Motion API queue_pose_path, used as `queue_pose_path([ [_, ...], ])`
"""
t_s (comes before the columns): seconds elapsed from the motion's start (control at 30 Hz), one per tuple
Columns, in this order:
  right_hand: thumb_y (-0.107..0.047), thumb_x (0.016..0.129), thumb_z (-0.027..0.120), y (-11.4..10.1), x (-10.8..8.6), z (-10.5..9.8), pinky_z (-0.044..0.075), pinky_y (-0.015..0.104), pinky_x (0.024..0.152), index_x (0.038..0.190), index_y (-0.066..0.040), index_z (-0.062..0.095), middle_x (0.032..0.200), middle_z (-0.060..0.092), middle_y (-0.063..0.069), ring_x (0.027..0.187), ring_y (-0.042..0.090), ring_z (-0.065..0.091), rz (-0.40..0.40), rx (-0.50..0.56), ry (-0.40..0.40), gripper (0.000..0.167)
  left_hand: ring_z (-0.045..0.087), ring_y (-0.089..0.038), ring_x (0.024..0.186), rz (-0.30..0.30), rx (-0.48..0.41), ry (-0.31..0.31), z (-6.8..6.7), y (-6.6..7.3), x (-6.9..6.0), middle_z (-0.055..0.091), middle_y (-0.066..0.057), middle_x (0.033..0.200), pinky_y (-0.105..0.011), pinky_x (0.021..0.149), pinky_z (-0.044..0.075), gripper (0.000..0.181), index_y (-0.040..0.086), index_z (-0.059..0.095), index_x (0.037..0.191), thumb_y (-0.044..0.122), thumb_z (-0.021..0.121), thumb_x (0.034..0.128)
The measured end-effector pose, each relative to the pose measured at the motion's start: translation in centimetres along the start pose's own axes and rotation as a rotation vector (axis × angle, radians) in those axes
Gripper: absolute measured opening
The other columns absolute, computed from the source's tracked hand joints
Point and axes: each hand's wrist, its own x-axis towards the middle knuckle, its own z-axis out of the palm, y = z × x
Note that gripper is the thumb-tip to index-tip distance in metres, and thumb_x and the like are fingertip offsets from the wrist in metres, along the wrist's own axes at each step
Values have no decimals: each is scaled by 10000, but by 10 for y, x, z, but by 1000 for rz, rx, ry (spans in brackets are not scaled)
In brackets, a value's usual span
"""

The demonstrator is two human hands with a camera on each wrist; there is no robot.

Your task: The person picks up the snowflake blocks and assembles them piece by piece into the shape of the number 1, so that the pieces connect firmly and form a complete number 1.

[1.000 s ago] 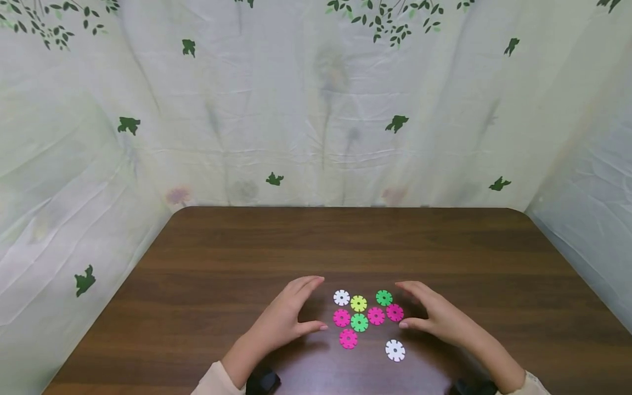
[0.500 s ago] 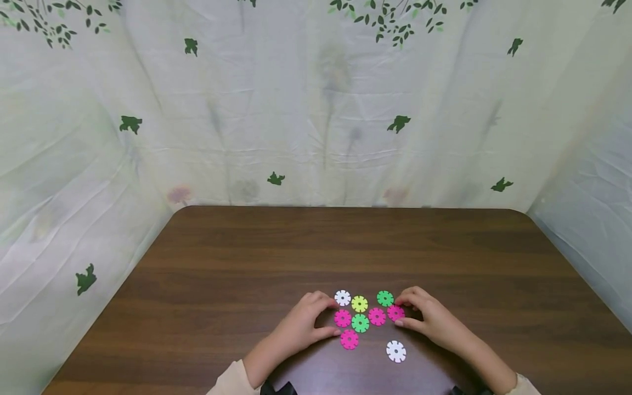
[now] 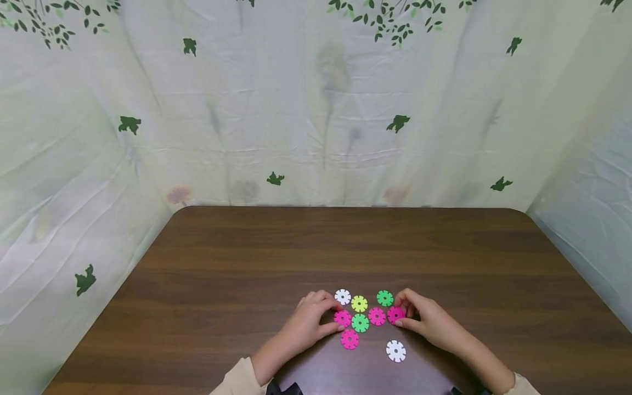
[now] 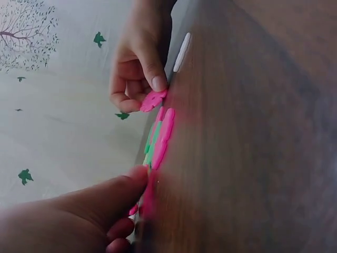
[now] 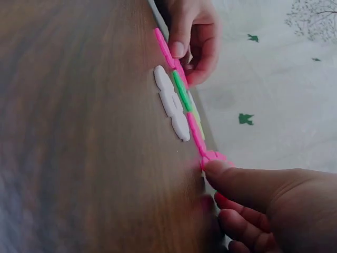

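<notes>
My left hand pinches the leftmost pink notched disc between thumb and fingers. On the other side, my right hand grips the rightmost pink notched disc, which looks tilted up in the left wrist view, its edge at the thumb. Between the hands lie a green disc and a pink disc. Behind them are a white disc, a yellow disc and another green disc. Nearer the person lies one more pink disc.
A separate white disc lies flat in front of the group, close to the right forearm. The brown wooden table has rounded far corners. A pale cloth with leaf and bird prints hangs behind and at both sides.
Both hands have come inward from beside the group, and their spread fingers have closed onto the outer pink discs. The discs appear to lie in nearly the same places.
</notes>
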Motion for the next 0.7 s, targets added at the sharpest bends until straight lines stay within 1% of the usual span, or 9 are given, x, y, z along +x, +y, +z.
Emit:
queue_pose_path([
  [0.07, -168, 813, 666, -1, 1, -1, 440, 219, 594, 945, -179, 515, 767, 538, -78, 679, 53, 501, -13, 16, -2, 201, 488, -137, 854, -11, -25, 13, -2, 0, 1, 561, 40, 909, -296, 775, 391, 248, 111, 644, 936, 290, 697, 774],
  [0.13, -139, 823, 650, -3, 3, -3, 457, 225, 595, 948, -157, 527, 782, 569, -51, 678, 52, 525, -28, 34, -1, 177, 505, -135, 840, -11, -38, 39, -5, 1, 3, 578, 33, 884, -286, 768, 411, 249, 95, 638, 931, 285, 694, 779],
  [0.3, -90, 823, 638, -11, 13, -7, 496, 246, 590, 931, -105, 546, 800, 605, 22, 669, 77, 579, -33, 112, -3, 143, 529, -133, 815, 1, -15, 116, -17, 2, 8, 607, 26, 857, -271, 735, 445, 261, 82, 628, 949, 257, 706, 772],
  [0.4, -78, 817, 641, -19, 21, -10, 503, 255, 590, 905, -100, 560, 796, 604, 33, 663, 88, 585, -56, 127, 16, 122, 529, -122, 798, 32, -7, 167, -25, 5, 12, 612, 31, 846, -250, 711, 454, 278, 78, 623, 952, 227, 733, 745],
  [0.53, -59, 809, 648, -31, 31, -13, 504, 264, 609, 888, -116, 581, 808, 600, -9, 682, 88, 582, -109, 111, 54, 118, 528, -110, 795, 94, 3, 231, -35, 9, 17, 614, 23, 854, -229, 701, 455, 292, 67, 626, 956, 174, 757, 718],
  [0.6, -68, 807, 652, -37, 36, -14, 501, 259, 614, 893, -124, 591, 815, 596, -37, 694, 83, 574, -138, 95, 71, 119, 524, -106, 798, 118, 11, 248, -39, 11, 20, 615, 21, 863, -223, 704, 451, 287, 68, 628, 958, 166, 756, 720],
  [0.7, -74, 795, 668, -45, 43, -15, 490, 242, 613, 894, -133, 606, 821, 587, -81, 701, 69, 554, -186, 57, 99, 131, 519, -101, 809, 143, 9, 254, -43, 14, 24, 616, 22, 877, -217, 710, 447, 286, 73, 630, 966, 171, 753, 727],
])
